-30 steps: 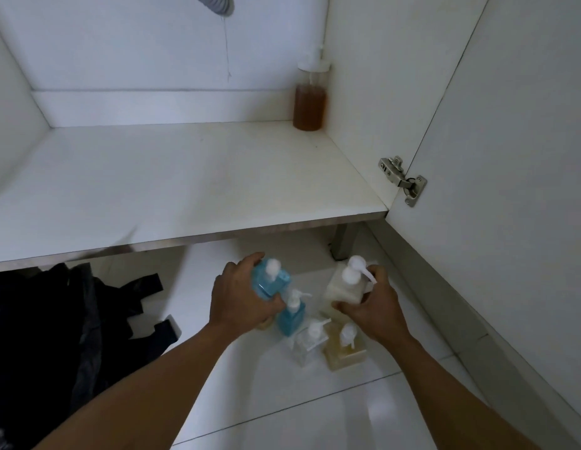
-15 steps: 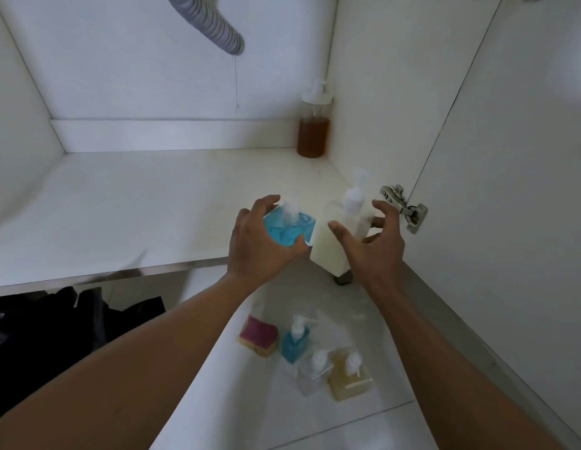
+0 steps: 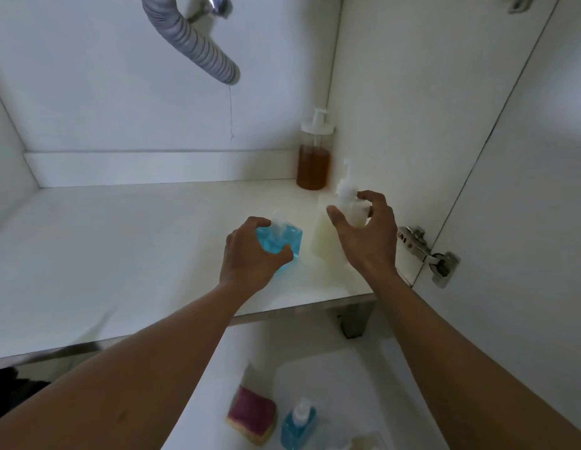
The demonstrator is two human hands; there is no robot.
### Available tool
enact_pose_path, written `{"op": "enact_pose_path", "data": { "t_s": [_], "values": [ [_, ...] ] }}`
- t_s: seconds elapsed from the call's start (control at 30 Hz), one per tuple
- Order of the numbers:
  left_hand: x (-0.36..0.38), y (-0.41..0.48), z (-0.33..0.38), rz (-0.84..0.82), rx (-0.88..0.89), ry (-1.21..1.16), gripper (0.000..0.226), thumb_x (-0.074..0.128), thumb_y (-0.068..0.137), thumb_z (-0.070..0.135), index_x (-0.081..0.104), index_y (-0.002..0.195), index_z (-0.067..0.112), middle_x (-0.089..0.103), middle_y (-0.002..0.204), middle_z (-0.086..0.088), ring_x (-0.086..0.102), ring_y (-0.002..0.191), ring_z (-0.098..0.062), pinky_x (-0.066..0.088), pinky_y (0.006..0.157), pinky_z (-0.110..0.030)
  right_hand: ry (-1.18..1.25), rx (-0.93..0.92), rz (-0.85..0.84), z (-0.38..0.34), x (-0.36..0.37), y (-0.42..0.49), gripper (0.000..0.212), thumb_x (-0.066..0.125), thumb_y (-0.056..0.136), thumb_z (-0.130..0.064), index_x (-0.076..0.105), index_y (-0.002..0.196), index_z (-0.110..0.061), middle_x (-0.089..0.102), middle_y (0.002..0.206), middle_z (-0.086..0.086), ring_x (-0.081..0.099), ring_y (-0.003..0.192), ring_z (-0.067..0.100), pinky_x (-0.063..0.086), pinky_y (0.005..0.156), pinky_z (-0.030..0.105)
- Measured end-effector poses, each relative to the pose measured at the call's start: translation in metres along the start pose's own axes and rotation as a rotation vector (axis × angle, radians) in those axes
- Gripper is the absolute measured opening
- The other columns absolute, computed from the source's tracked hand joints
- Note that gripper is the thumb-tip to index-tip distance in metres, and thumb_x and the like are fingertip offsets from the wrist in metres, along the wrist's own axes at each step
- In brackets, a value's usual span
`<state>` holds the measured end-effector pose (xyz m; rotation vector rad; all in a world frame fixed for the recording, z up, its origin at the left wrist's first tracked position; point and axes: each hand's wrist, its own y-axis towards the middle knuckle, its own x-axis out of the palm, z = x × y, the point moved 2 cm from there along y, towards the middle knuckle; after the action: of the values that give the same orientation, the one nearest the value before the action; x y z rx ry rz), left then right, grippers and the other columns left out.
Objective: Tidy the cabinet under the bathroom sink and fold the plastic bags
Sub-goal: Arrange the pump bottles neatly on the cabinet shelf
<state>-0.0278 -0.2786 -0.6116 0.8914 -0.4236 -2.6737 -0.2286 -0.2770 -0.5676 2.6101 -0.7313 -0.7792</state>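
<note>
Head view: in front of the amber round plastic pump bottle on the white cabinet shelf, our left hand gripped a blue square pump bottle. Just beside it, our right hand curled round a blurred milky white pump bottle. Our hands hid both bases, so we could not tell whether either bottle touched the shelf.

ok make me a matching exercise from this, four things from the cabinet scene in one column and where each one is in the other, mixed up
Things
1. amber pump bottle
2. square blue bottle
3. white pump bottle
4. pink sponge

Places
A. on the floor below the shelf
B. held by the right hand
C. back right corner of the shelf
D. gripped by the left hand

Pairs: 1-C, 2-D, 3-B, 4-A
</note>
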Motion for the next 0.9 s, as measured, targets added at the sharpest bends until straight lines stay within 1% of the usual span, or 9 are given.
{"op": "enact_pose_path", "data": {
  "t_s": [0.17,0.27,0.37,0.47,0.57,0.63,0.73,0.83,0.9],
  "values": [
    [0.018,0.039,-0.007,-0.009,0.037,-0.001,0.059,0.084,0.076,0.039,0.062,0.124,0.013,0.066,0.122,-0.001,0.058,0.107,-0.017,0.045,0.092,-0.024,0.017,0.058,0.046,0.007,0.035,0.049,0.066,0.080,0.076,-0.047,0.046,0.127,-0.022,0.054,0.123,0.003,0.052,0.094,0.012,0.054,0.086,0.034],
    [0.027,0.062,-0.014,-0.004,0.040,-0.017,0.059,0.083,0.079,0.036,0.063,0.127,0.010,0.061,0.129,-0.004,0.057,0.115,-0.021,0.047,0.099,-0.028,-0.003,0.105,0.069,0.018,0.054,0.073,0.065,0.082,0.073,-0.048,0.048,0.122,-0.021,0.054,0.120,0.004,0.049,0.090,0.013,0.050,0.084,0.034],
    [0.036,0.084,-0.020,0.003,0.034,-0.022,0.058,0.079,0.084,0.030,0.060,0.135,0.008,0.053,0.135,-0.009,0.053,0.122,-0.023,0.038,0.101,-0.021,-0.020,0.101,0.082,0.025,0.070,0.093,0.065,0.082,0.071,-0.048,0.049,0.120,-0.021,0.051,0.120,0.004,0.046,0.089,0.013,0.046,0.085,0.033],
    [0.043,0.103,-0.024,-0.024,0.035,0.001,0.058,0.068,0.093,0.032,0.051,0.145,0.012,0.042,0.147,-0.008,0.044,0.132,-0.024,0.031,0.109,-0.024,-0.067,0.034,0.075,0.026,0.085,0.105,0.066,0.082,0.073,-0.045,0.049,0.125,-0.020,0.045,0.128,0.004,0.050,0.094,0.015,0.048,0.089,0.035],
    [0.050,0.114,-0.028,-0.041,0.044,0.000,0.057,0.060,0.099,0.032,0.042,0.150,0.016,0.034,0.155,-0.007,0.039,0.138,-0.025,0.029,0.113,-0.030,-0.175,-0.201,0.056,0.030,0.093,0.107,0.056,0.076,0.082,-0.031,0.049,0.130,-0.020,0.038,0.139,0.003,0.058,0.106,0.026,0.050,0.089,0.039],
    [0.055,0.118,-0.031,-0.031,0.044,-0.023,0.056,0.058,0.100,0.030,0.040,0.152,0.019,0.032,0.152,-0.009,0.042,0.134,-0.025,0.031,0.112,-0.030,-0.262,-0.325,0.021,0.036,0.097,0.110,0.045,0.071,0.087,-0.025,0.053,0.128,-0.019,0.042,0.137,0.001,0.061,0.104,0.029,0.050,0.088,0.041],
    [0.061,0.120,-0.036,-0.010,0.029,-0.026,0.058,0.057,0.100,0.032,0.036,0.154,0.023,0.034,0.141,-0.011,0.047,0.123,-0.021,0.035,0.109,-0.028,-0.312,-0.360,0.014,0.039,0.104,0.128,0.039,0.069,0.089,-0.023,0.058,0.125,-0.017,0.046,0.134,0.003,0.061,0.105,0.028,0.049,0.091,0.041],
    [0.062,0.119,-0.039,-0.021,0.030,-0.027,0.062,0.058,0.100,0.029,0.030,0.156,0.026,0.037,0.134,-0.010,0.042,0.110,-0.012,0.037,0.105,-0.026,-0.378,-0.325,-0.020,0.042,0.113,0.149,0.043,0.065,0.093,-0.019,0.054,0.134,-0.018,0.045,0.139,0.003,0.058,0.115,0.029,0.047,0.097,0.041],
    [0.061,0.117,-0.039,-0.022,0.025,-0.038,0.063,0.059,0.100,0.026,0.029,0.156,0.026,0.039,0.135,-0.009,0.046,0.114,-0.015,0.039,0.105,-0.028,-0.464,-0.308,-0.081,0.045,0.119,0.161,0.052,0.059,0.094,-0.016,0.045,0.143,-0.023,0.039,0.147,0.001,0.055,0.121,0.029,0.045,0.099,0.041]
  ]
}}
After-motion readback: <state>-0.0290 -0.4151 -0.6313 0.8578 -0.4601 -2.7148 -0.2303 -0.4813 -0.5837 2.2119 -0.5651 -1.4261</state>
